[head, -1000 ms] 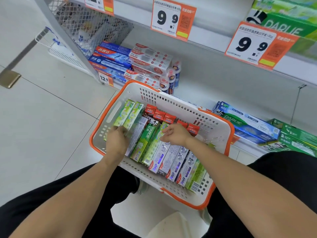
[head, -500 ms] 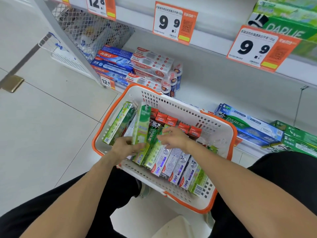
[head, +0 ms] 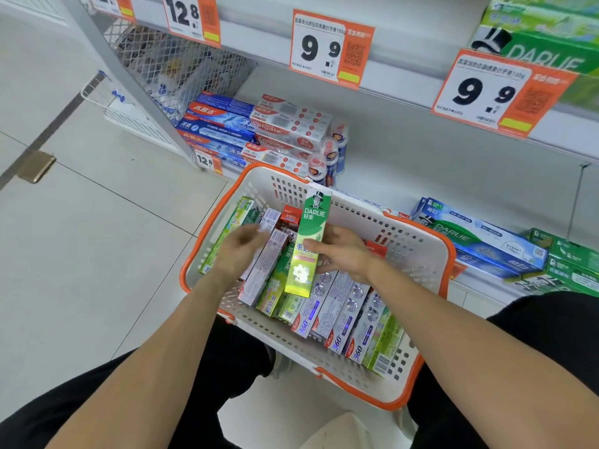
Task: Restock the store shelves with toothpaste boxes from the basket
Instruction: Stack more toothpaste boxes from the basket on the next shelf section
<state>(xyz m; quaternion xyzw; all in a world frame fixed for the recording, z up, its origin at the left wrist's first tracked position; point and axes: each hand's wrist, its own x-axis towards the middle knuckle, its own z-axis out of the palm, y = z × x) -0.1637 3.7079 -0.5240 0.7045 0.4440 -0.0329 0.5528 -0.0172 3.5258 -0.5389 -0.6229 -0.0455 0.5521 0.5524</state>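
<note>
A white basket with an orange rim [head: 421, 251] rests on my lap, packed with several toothpaste boxes lying side by side. My right hand [head: 343, 251] grips a green Darlie toothpaste box [head: 308, 244], held upright above the others. My left hand [head: 241, 247] hovers blurred over the left part of the basket, fingers apart, holding nothing. Purple-and-white "360" boxes [head: 337, 315] lie at the near right of the basket. The bottom shelf [head: 405, 176] behind the basket has a bare stretch in its middle.
Blue and red Colgate boxes [head: 246, 128] are stacked at the shelf's left, with small upright tubes [head: 327, 157] beside them. Darlie boxes [head: 479, 238] lie at the right. Orange price tags [head: 330, 48] hang from the shelf above. Tiled floor [head: 81, 254] lies to the left.
The green Darlie box was lifted out of the basket by my left hand and passed to my right hand. My left hand has let go and moved left.
</note>
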